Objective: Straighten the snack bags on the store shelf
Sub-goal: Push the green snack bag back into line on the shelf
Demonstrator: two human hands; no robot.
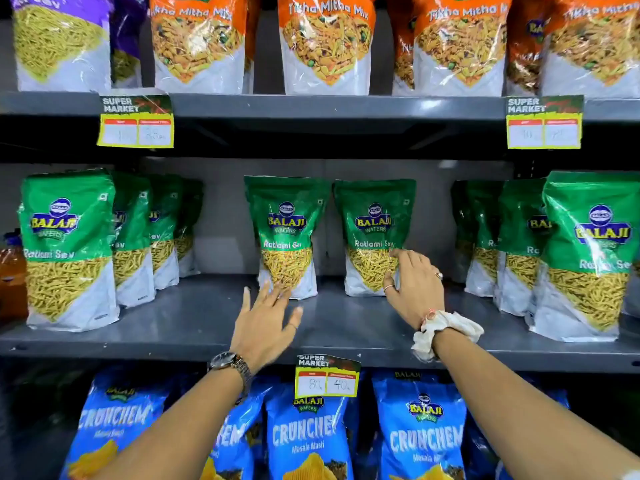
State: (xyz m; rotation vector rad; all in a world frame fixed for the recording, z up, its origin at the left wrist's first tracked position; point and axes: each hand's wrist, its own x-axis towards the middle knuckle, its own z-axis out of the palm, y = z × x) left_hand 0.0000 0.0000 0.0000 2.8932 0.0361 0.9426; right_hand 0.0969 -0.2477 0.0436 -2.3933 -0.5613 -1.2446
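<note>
Both hands work the middle shelf (194, 317): fingers of the left hand (265, 322) spread apart, tips brushing the foot of the left green bag (286, 233), those of the right hand (415, 287) seemingly curled round the lower right edge of the right green bag (374, 230), each upright bag lying directly beyond its hand.

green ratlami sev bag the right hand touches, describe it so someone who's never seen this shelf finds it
Find the middle shelf, its green bags between orange bags above and blue bags below. Two green bags stand alone at its centre. The Ratlami Sev bag is the right one of that pair, with the right hand on its lower right corner.
</note>
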